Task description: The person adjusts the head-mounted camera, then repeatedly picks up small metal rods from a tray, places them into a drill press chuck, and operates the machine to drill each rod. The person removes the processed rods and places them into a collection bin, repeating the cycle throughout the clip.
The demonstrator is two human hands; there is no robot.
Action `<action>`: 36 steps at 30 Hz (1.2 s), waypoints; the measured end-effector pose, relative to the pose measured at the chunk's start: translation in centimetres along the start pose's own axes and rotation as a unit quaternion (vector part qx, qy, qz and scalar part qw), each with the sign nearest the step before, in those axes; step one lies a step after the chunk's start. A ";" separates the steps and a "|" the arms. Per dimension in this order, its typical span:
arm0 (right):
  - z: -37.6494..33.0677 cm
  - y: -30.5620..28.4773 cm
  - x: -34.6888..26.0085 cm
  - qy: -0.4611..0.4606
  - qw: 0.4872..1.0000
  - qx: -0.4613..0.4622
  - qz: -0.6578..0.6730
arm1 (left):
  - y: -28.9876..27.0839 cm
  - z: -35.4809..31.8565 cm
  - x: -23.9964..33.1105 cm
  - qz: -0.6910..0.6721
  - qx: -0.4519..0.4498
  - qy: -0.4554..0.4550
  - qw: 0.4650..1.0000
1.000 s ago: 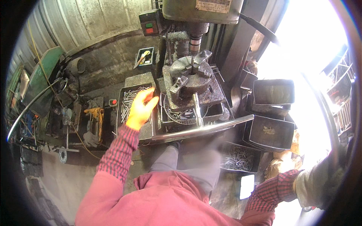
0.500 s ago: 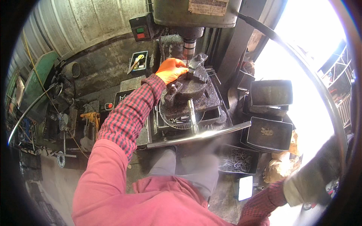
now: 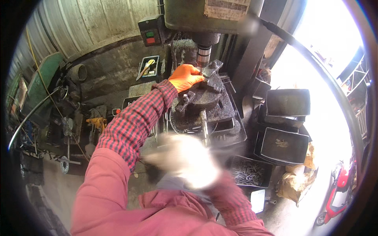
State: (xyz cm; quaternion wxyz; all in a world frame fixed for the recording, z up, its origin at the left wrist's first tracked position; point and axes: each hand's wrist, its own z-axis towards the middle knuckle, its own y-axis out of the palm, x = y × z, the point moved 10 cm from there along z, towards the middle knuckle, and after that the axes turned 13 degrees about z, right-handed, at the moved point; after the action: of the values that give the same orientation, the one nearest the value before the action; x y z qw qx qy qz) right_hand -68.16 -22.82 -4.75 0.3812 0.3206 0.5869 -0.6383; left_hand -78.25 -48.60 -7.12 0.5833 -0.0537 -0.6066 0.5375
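Observation:
My left hand (image 3: 186,78), in an orange glove, is at the dark metal fixture (image 3: 215,83) under the drill press spindle (image 3: 203,57). Its thumb and fingers are pinched together at the fixture's left side; whatever they hold is hidden. My right hand (image 3: 193,163), in a pale glove, is in front of my body, just short of the press table (image 3: 224,112). Motion smears it, so its fingers cannot be made out. A shiny round bar (image 3: 204,128) stands out from the front of the fixture, beyond my right hand.
Right of the press stand dark bins (image 3: 288,103), one holding a few small pieces. Below them, a bin of small metal pins (image 3: 248,173) sits near a crumpled brown bag (image 3: 295,185). A switch box (image 3: 151,31) hangs upper left, above a small tray (image 3: 148,67).
My right hand has swept from the far lower right to in front of my body. The long shiny bar that crossed before the press no longer shows clearly. My left hand stays at the fixture.

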 end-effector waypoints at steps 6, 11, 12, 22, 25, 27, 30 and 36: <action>-2.4 -2.1 9.3 0.045 0.984 0.104 0.140 | -0.1 0.3 -0.2 0.060 0.017 0.041 0.997; -8.8 -9.6 9.6 0.094 0.944 0.241 0.205 | 0.9 0.4 -1.7 -0.062 0.000 0.011 0.998; -7.5 -7.2 6.4 0.004 0.974 0.187 0.130 | 0.9 0.4 -1.7 -0.100 0.001 0.013 0.995; -10.9 -10.8 16.1 0.081 0.884 0.299 0.349 | -2.7 -0.8 -4.9 -0.346 0.094 -0.063 0.931; -9.8 -9.2 12.4 0.027 0.902 0.236 0.360 | -2.5 -2.6 -5.9 -0.346 0.088 -0.099 0.929; -8.2 -6.8 10.4 0.025 0.920 0.196 0.339 | -2.2 -3.9 -6.2 -0.306 0.095 -0.124 0.939; -7.3 -4.6 8.9 0.006 0.941 0.166 0.295 | -1.7 -5.7 -5.4 -0.153 0.023 -0.114 0.981; -10.8 -6.0 9.6 -0.020 0.924 0.235 0.302 | -3.9 -3.6 -5.5 -0.279 0.084 -0.092 0.952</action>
State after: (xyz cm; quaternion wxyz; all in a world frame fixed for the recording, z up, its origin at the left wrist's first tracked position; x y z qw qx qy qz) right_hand -78.56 -13.07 -11.07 0.4814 0.5506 0.2878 -0.6183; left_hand -71.62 -51.90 -8.82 0.6541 0.2171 -0.6010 0.4047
